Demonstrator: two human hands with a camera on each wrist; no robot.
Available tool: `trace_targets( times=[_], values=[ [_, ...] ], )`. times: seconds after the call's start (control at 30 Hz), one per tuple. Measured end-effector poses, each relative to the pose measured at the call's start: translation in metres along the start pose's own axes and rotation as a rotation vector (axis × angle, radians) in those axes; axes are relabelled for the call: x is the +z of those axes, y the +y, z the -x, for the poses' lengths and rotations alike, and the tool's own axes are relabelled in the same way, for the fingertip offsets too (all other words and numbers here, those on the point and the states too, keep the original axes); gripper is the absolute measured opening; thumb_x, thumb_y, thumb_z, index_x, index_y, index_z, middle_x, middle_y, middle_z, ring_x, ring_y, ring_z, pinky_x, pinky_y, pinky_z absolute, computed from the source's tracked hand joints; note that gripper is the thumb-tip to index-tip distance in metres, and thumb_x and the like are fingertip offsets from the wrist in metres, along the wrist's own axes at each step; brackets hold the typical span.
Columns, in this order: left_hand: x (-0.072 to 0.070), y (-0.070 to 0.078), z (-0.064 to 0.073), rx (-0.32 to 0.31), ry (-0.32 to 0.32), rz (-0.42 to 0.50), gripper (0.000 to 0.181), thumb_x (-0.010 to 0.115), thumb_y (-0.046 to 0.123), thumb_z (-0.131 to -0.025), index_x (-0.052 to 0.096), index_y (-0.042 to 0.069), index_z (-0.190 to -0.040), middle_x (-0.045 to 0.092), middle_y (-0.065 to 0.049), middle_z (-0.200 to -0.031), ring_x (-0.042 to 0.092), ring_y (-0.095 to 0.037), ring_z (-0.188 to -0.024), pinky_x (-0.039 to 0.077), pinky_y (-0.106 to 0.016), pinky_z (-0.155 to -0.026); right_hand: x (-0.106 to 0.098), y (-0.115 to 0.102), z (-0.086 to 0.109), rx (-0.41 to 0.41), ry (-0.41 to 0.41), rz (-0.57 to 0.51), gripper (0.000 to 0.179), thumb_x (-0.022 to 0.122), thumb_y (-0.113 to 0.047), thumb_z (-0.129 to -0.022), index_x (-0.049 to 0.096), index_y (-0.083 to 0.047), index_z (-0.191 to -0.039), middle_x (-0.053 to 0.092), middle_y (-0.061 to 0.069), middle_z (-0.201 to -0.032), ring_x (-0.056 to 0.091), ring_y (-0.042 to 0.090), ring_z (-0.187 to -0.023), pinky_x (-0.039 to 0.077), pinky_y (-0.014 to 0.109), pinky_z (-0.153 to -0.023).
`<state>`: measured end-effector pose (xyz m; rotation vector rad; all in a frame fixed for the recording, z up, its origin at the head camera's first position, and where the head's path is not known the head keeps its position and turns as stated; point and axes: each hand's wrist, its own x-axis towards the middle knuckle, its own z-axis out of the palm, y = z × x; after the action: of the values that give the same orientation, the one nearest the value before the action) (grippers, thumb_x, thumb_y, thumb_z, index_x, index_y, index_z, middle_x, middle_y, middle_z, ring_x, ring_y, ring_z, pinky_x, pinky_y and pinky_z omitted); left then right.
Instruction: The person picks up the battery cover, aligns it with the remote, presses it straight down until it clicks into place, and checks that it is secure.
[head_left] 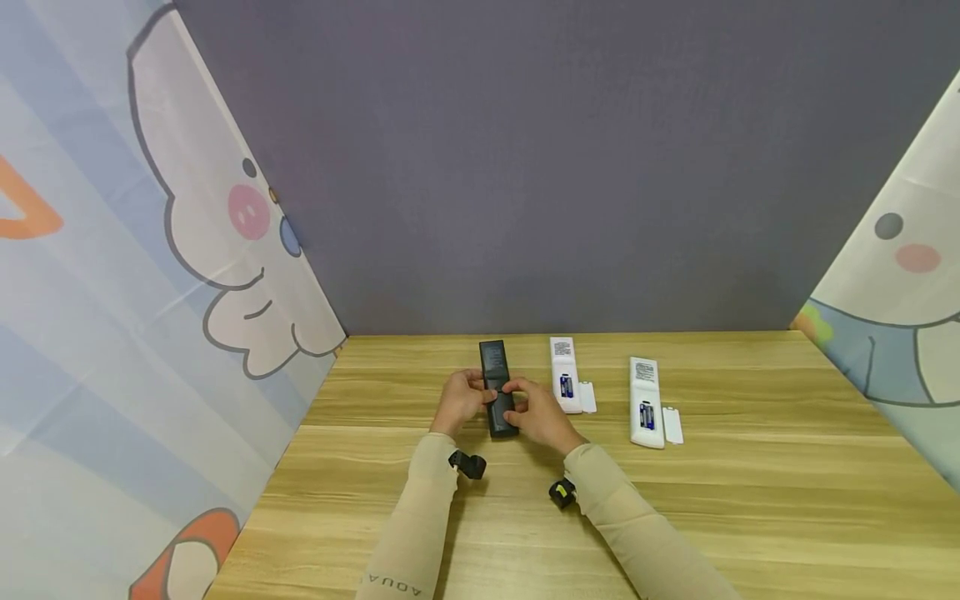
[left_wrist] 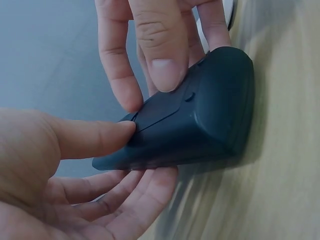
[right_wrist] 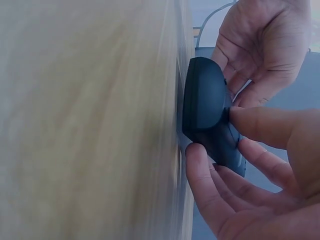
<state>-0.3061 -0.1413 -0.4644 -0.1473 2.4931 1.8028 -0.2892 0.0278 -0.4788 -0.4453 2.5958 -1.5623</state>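
Note:
A black remote control point(head_left: 494, 360) is back side up above the wooden table, its near end facing me. My left hand point(head_left: 458, 403) grips its left side, thumb on top and fingers beneath, as the left wrist view shows. From the right, my right hand point(head_left: 547, 417) holds it too. The right thumb and index finger touch the battery cover point(left_wrist: 159, 109), which sits in the remote's back. Other right fingers curl round the far side of the remote, seen in the right wrist view. What lies under the cover is hidden.
To the right lie two white remotes, a nearer-middle one point(head_left: 564, 358) and a farther-right one point(head_left: 644, 427), with batteries showing in open compartments. Beside them lie their detached white covers point(head_left: 588, 398) point(head_left: 672, 425). A grey panel point(head_left: 570, 167) rises behind the table point(head_left: 750, 500).

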Motion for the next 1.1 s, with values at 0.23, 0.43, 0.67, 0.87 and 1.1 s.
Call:
trace_targets(
  times=[0.23,0.43,0.67,0.87,1.1],
  values=[
    [0.0009,-0.0013,0.0001,-0.019,0.007,-0.041,0.053,0.074,-0.001,-0.090,0.056,-0.004,-0.140,0.068,-0.020,-0.111,0.070,-0.022,-0.083,0.061,-0.032,-0.068,0.0007,0.0018,0.0013,0.008,-0.048,0.040,0.049,0.076,0.003,-0.087,0.062,-0.009,-0.132,0.065,0.023,-0.131,0.073,0.030,-0.103,0.061,0.038,-0.078],
    [0.0005,-0.0037,-0.0008,-0.014,-0.010,-0.047,0.060,0.075,-0.002,-0.089,0.052,-0.004,-0.144,0.068,-0.021,-0.115,0.072,-0.024,-0.088,0.062,-0.033,-0.072,-0.0006,0.0030,0.0012,0.004,-0.069,0.064,0.050,0.075,0.001,-0.089,0.061,-0.011,-0.135,0.067,0.022,-0.128,0.072,0.031,-0.107,0.060,0.042,-0.084],
    [0.0001,-0.0049,0.0013,0.000,0.005,-0.095,0.060,0.076,0.000,-0.088,0.053,-0.004,-0.144,0.069,-0.020,-0.114,0.069,-0.023,-0.086,0.058,-0.031,-0.068,-0.0036,0.0021,0.0011,0.010,-0.127,0.102,0.054,0.075,-0.003,-0.090,0.057,-0.011,-0.141,0.070,0.020,-0.119,0.070,0.030,-0.105,0.058,0.044,-0.086],
    [0.0023,-0.0055,0.0016,-0.005,0.033,-0.130,0.058,0.077,0.002,-0.088,0.055,-0.005,-0.141,0.071,-0.020,-0.114,0.071,-0.026,-0.091,0.060,-0.034,-0.073,-0.0043,-0.0003,0.0021,0.028,-0.148,0.169,0.054,0.074,-0.008,-0.093,0.056,-0.011,-0.144,0.070,0.017,-0.122,0.069,0.025,-0.106,0.057,0.043,-0.088],
    [0.0044,-0.0061,0.0015,-0.009,0.057,-0.177,0.056,0.078,0.004,-0.088,0.057,-0.006,-0.139,0.073,-0.021,-0.114,0.073,-0.031,-0.098,0.061,-0.039,-0.081,-0.0051,-0.0008,0.0034,0.026,-0.158,0.229,0.053,0.071,-0.013,-0.096,0.055,-0.012,-0.147,0.062,0.018,-0.140,0.062,0.033,-0.121,0.051,0.051,-0.102]
  ],
)
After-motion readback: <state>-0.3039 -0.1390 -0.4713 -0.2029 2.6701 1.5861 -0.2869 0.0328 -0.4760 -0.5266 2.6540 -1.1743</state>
